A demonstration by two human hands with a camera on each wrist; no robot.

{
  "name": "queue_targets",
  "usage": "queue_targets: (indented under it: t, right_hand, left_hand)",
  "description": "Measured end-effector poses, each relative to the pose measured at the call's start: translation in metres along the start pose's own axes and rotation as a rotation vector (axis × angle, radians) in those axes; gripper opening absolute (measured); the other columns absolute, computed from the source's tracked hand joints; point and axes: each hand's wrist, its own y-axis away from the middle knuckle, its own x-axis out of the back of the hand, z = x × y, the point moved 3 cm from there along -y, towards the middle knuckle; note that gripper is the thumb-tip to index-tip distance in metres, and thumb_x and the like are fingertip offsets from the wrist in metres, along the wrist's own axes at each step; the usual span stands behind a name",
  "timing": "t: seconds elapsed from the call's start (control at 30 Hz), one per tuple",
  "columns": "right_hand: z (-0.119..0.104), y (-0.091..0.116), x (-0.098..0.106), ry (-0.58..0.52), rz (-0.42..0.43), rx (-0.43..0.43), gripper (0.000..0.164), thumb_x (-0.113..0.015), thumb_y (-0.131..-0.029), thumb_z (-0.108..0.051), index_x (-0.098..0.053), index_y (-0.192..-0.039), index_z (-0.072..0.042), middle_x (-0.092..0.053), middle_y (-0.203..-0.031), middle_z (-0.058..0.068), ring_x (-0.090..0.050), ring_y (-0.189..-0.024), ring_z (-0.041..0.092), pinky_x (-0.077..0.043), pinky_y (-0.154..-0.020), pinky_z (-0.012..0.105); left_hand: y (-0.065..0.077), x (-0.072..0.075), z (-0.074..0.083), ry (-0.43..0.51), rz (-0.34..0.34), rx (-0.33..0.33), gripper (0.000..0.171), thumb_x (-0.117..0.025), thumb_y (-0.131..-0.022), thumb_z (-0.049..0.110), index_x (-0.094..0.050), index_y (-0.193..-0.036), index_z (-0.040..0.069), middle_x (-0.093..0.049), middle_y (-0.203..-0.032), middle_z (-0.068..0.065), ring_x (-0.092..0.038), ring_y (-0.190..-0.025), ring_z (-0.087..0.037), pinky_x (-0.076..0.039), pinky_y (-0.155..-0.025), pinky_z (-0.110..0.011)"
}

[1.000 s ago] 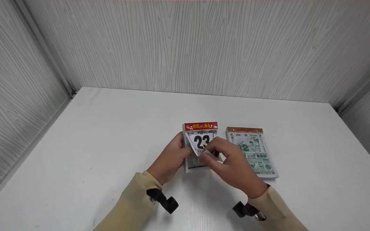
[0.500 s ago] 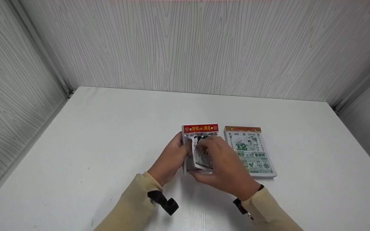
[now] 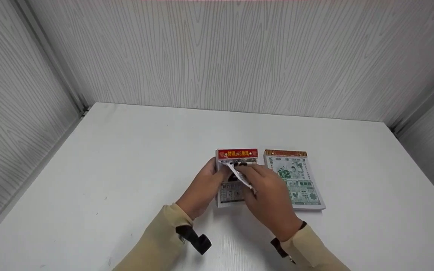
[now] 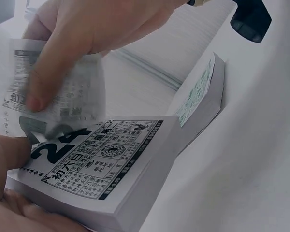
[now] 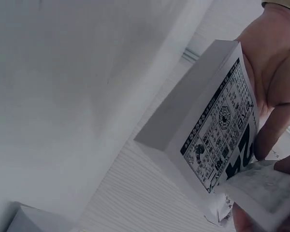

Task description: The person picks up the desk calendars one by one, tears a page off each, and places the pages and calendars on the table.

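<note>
A thick tear-off calendar (image 3: 237, 153) with a red header strip is gripped along its left edge by my left hand (image 3: 204, 186), thumb on top of the page. In the left wrist view the exposed page (image 4: 101, 159) reads 24. My right hand (image 3: 271, 195) pinches the lifted top sheet (image 3: 240, 176) between thumb and fingers. That sheet is folded up and pulled toward the header; its upper edge appears to be still attached. In the right wrist view the lifted sheet (image 5: 266, 186) curls away from the block.
A second calendar pad (image 3: 296, 182) with green print and a gold-brown header lies flat to the right, close beside my right hand. Everything is on a white table (image 3: 126, 169) with a wood-grain panel (image 3: 217, 56) behind and panels at both sides.
The right hand changed its hold on the top sheet and folded it upward. The page marked 23 is lifted, and the page beneath it is uncovered. The left hand keeps its grip.
</note>
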Motion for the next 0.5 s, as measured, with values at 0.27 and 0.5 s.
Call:
queue_targets:
  t: [0.27,0.5]
  right_hand:
    - [0.003,-0.003,0.001,-0.020,-0.037,-0.071,0.028,-0.076,-0.096,-0.020,-0.075,-0.122,-0.010,-0.075,-0.108,0.005,-0.072,-0.097,0.017,-0.060,-0.079,0.033]
    - [0.006,-0.005,0.010,-0.022,-0.007,-0.063,0.031,-0.077,-0.094,-0.008,-0.075,-0.125,-0.010,-0.072,-0.117,0.006,-0.071,-0.103,0.019,-0.060,-0.081,0.034]
  left_hand:
    - [-0.001,0.000,-0.002,0.030,-0.014,-0.023,0.050,-0.047,-0.111,0.033,-0.038,-0.156,0.014,-0.048,-0.154,-0.006,-0.050,-0.137,-0.022,-0.041,-0.114,-0.044]
    - [-0.001,0.000,-0.001,0.024,0.038,-0.026,0.067,-0.059,-0.106,0.034,-0.024,-0.161,0.021,-0.052,-0.150,-0.012,-0.060,-0.127,-0.024,-0.049,-0.105,-0.043]
